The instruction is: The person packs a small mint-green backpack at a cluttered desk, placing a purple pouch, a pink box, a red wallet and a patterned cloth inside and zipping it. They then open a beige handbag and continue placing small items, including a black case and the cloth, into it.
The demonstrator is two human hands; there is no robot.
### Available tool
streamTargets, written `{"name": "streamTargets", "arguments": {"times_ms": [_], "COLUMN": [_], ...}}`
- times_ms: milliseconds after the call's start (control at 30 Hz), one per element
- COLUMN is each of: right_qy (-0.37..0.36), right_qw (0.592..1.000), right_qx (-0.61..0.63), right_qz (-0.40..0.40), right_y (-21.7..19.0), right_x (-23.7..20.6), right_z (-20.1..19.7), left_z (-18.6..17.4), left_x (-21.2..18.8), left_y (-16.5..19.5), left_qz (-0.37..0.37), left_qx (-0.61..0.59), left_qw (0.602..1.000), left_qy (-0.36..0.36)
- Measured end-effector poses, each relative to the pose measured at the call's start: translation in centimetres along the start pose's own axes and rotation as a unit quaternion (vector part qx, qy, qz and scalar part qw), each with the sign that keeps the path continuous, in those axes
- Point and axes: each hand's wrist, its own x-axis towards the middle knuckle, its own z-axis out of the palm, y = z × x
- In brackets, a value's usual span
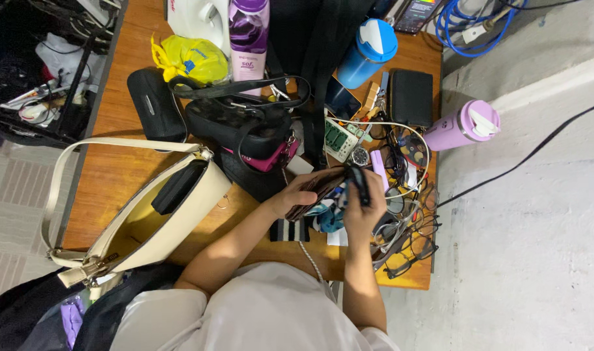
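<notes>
1. Here, nearest the camera, the person's two forearms reach out over the near edge of the wooden table [108, 175], and both hands meet above its cluttered right half.
2. The left hand [296, 195] curls around a dark brown wallet [320, 188], fingers wrapped over its near side and gripping it from the left.
3. The right hand [365, 211] is closed on a small black object [359, 185], pinching it between thumb and fingers; what the object is cannot be told.
4. The wallet lies between the two hands, its long axis running roughly left to right and tilted up toward the right, so that its far end meets the black object.
5. The black object stands nearly upright in the view, its long axis pointing away from the person.
6. Just left of the hands lies a cream shoulder bag [173, 214], open, with a black pouch [179, 187] poking out.
7. Beyond the hands sits a black handbag [242, 127].
8. Farther off stand a blue bottle [368, 52] and, to the right, a lilac tumbler [463, 125] on its side.
</notes>
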Motion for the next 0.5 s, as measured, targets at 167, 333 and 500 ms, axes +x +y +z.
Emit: {"name": "streamTargets", "arguments": {"times_ms": [167,333,500], "right_qy": [-0.008,-0.084,-0.018], "right_qw": [0.998,0.988,0.998], "right_qx": [-0.038,-0.083,-0.047], "right_qz": [-0.043,-0.098,-0.024], "right_y": [-1.5,-3.2,-2.4], "right_x": [-1.1,-2.1,-1.0], "right_z": [0.6,0.7,1.0], "left_z": [0.5,0.5,0.8], "left_x": [0.2,-0.1,-0.1], "left_y": [0.5,1.2,2.1], "left_qz": [-0.006,-0.015,0.015], "left_qx": [-0.032,-0.032,0.019], "left_qw": [0.999,0.999,1.000], "left_qy": [0.022,0.035,0.009]}}
